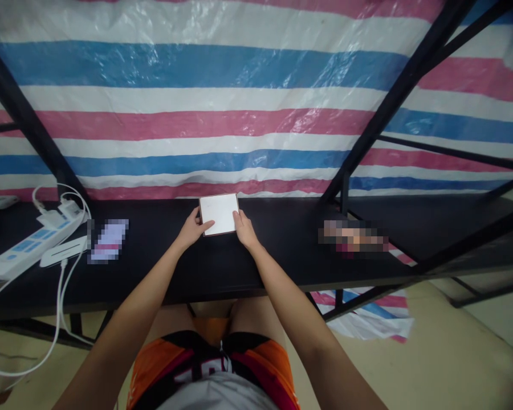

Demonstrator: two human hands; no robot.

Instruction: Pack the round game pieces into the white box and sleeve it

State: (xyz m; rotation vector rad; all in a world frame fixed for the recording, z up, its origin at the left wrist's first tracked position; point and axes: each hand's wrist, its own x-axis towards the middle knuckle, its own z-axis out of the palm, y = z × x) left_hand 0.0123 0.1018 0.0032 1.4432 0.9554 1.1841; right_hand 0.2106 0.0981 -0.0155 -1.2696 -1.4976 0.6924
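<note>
A small white box (220,213) with thin brownish edges is held between my two hands over the middle of the black table (218,265). My left hand (193,228) grips its left side, the thumb lying across the near left corner of the white face. On the opposite side, my right hand (244,228) closes on the right edge with its thumb on top. The other fingers are mostly hidden behind and under the box. Whether its underside touches the table, I cannot tell.
A white power strip (34,245) with plugs and white cables lies at the left, beside a flat white device (64,251) and a blurred-out phone-like item (109,241). Another pixelated item (353,236) is at the right. Black metal posts (367,142) frame a striped plastic sheet (205,122) behind.
</note>
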